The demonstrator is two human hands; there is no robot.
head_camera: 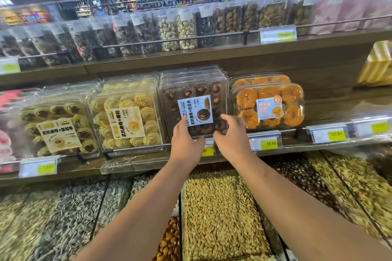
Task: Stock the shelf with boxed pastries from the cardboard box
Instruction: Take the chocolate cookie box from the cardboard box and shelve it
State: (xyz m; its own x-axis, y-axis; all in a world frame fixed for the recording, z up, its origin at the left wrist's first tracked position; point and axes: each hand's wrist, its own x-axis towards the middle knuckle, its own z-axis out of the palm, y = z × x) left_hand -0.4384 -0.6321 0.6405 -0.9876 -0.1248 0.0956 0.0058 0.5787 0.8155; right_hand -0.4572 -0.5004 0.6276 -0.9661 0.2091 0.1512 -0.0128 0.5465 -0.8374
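Observation:
A clear plastic box of dark chocolate pastries (194, 91) with a white and blue label leans upright at the front of a row of like boxes on the middle shelf (297, 146). My left hand (185, 142) grips its lower left corner. My right hand (232, 135) holds its lower right corner, thumb on the front face. The cardboard box is out of view.
Left of it stand boxes of yellow swirl cookies (127, 116) and jam-centred cookies (59, 127); right of it, orange pastries (269, 106) with bare shelf beyond. Price tags (266, 143) line the shelf rail. Open bins of seeds and nuts (220, 207) lie below my arms. Bagged nuts fill the upper shelf.

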